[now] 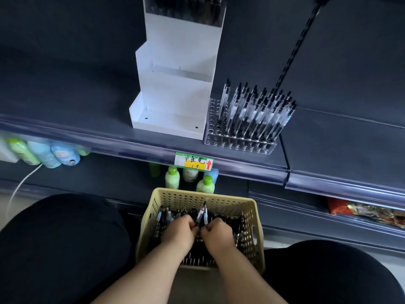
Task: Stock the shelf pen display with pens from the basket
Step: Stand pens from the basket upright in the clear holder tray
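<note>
A beige perforated basket [249, 218] sits low between my knees, filled with several black-and-clear pens. Both hands are inside it, side by side. My left hand [178, 231] and my right hand [217, 234] curl around a small bunch of pens [202, 213] that sticks up between them. On the shelf above stands a clear acrylic pen display [238, 141] with many holes; several pens [258, 110] stand upright in its right and back rows, and its left and front holes are bare.
A white stepped display stand [173, 93] stands left of the acrylic rack. A green-yellow price tag [194, 161] hangs on the shelf rail. Green and blue bottles [172, 177] sit on the lower shelf behind the basket. A white cable [19, 187] runs at the left.
</note>
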`<state>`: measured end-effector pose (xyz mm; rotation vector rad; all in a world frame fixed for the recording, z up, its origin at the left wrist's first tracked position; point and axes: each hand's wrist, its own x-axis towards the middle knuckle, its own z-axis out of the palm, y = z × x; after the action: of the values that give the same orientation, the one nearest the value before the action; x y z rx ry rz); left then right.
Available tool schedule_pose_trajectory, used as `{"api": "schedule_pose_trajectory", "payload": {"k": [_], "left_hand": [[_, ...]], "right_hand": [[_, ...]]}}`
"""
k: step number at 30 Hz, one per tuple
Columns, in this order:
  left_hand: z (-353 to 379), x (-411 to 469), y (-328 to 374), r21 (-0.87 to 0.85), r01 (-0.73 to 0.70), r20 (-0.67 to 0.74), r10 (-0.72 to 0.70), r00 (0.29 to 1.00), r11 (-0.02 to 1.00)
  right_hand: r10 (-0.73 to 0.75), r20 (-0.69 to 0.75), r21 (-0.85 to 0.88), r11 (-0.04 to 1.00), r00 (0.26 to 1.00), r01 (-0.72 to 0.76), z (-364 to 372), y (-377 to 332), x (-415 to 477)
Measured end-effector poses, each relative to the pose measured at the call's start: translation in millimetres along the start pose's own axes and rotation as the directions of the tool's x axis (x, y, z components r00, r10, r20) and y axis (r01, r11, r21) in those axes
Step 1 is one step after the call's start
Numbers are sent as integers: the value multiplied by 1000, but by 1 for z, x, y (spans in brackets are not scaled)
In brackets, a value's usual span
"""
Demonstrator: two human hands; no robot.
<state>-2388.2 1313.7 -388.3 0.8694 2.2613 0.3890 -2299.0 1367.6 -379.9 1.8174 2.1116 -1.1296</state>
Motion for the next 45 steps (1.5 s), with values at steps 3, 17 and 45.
{"api": "schedule_pose_trajectory", "payload": {"k": [3, 17, 45], "left_hand": [[-14, -14, 11, -93, -92, -75, 85, 994, 991], [-105, -53, 64, -247, -455, -343, 362, 867, 856], [-200, 44, 130, -582, -588, -513, 307, 801, 562]], "right_hand": [[-70, -84, 60, 995, 994, 75, -16, -5, -17], [-331, -452, 232, 853, 828, 468, -115, -44, -61], [-588, -731, -108, 601, 346, 792, -223, -143, 5]]}}
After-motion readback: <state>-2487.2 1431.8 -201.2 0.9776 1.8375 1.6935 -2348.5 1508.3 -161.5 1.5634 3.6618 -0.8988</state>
